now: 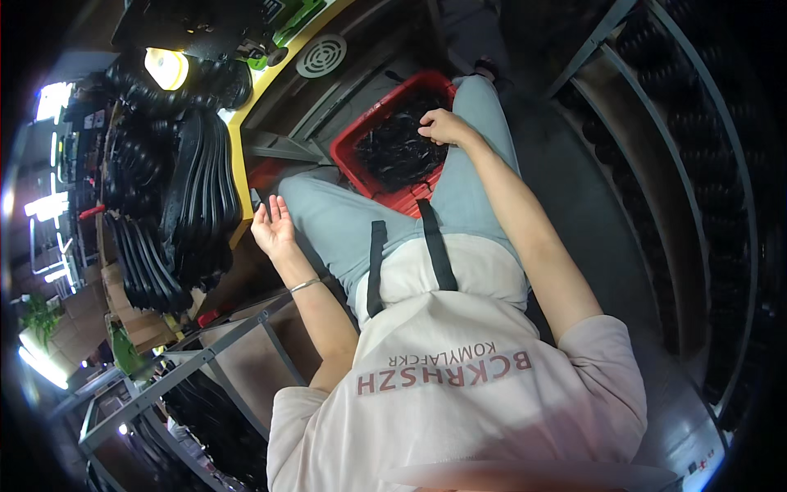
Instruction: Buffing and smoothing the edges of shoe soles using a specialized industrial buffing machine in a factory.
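My right hand (447,129) is over the right rim of a red plastic basket (348,164) between my knees. Its fingers are curled together, and whatever they may hold is too small to make out. Thin black scraps (398,152) fill much of the basket. My left hand (276,230) is raised beside my left knee, near the yellow table edge, palm turned up and fingers apart. A small dark sliver shows by its fingertips; I cannot tell whether the hand touches it.
Long black ribbed rubber-like parts (201,189) lie stacked on the yellow-edged table (239,156) at left, beneath a lit lamp (166,69). A metal-framed rack (176,381) stands at lower left. Curved shelving (656,139) with dark parts lines the right.
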The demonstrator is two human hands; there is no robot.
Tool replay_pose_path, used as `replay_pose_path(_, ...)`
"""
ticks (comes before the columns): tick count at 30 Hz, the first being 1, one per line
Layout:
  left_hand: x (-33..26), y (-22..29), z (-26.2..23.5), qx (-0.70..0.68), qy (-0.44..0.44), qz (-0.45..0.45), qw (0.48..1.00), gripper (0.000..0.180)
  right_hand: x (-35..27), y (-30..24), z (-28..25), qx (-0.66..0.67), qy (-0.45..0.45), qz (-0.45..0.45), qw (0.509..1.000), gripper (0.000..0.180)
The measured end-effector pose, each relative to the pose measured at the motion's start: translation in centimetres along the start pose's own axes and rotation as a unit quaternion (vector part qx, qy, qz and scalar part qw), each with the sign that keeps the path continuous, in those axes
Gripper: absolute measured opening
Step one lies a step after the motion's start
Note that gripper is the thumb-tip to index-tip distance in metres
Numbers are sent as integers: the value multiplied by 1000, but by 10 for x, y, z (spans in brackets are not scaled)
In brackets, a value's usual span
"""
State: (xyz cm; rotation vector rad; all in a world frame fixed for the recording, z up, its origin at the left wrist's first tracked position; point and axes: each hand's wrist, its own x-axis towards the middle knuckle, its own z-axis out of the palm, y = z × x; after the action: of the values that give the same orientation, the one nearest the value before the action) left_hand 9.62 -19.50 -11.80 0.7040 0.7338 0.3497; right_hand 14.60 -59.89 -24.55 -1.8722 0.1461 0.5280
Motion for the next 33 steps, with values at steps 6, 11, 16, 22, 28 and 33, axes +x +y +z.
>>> replay_pose_path(6,-4,4,12,10,-8,-26,1000,49,-4,-5,-3,-7,5,-26,1000,36)
replay_pose_path(11,-3,6,11,21,31,-7,999,56,-11,-21,1,24,-25,-25,999,34)
replay_pose_path(16,43,1,2,206,111,30,972,49,-14,-13,1,70,-23,-28,997,31)
replay_pose_path(22,93,27,-35,282,90,155,943,56,-19,-31,11,101,-23,-57,993,27)
replay_pose_path(28,96,-2,-21,216,67,166,960,50,-18,-12,6,144,17,-62,987,27)
replay_pose_path(33,106,-5,-33,208,14,127,970,32,-22,-15,6,141,-14,-40,989,28)
